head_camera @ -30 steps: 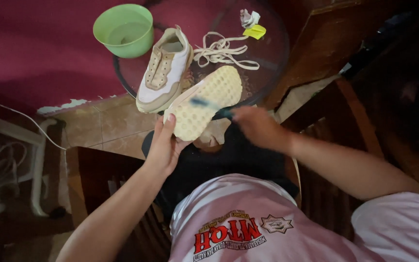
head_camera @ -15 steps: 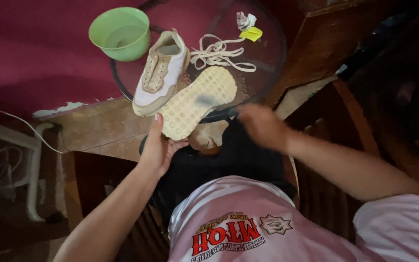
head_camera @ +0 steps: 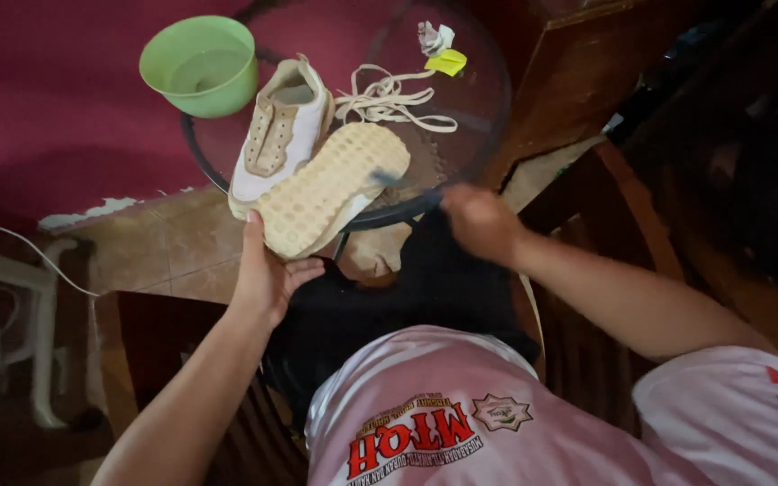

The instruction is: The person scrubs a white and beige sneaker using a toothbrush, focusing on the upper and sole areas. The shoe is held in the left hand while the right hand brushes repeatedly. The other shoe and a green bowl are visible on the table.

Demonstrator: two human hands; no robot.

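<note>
My left hand [head_camera: 267,274] grips the heel end of a cream shoe [head_camera: 330,187] turned sole up, its studded yellow sole facing me. My right hand [head_camera: 479,220] is closed on a small dark-handled brush [head_camera: 389,178], blurred, whose tip lies at the sole's toe end. The matching white and beige shoe [head_camera: 281,135] stands upright on the round glass table [head_camera: 470,117], just behind the held one. Loose cream laces [head_camera: 393,99] lie on the glass beside it.
A green plastic bowl [head_camera: 200,65] sits at the table's left rim. A crumpled white scrap and a yellow piece [head_camera: 443,54] lie at the far side. Dark wooden chairs [head_camera: 632,180] stand to the right, a white frame with cables [head_camera: 38,297] to the left.
My right hand has drawn back to the right, off the sole's middle to its toe end. The held shoe has stayed in my left hand, tilted a bit lower.
</note>
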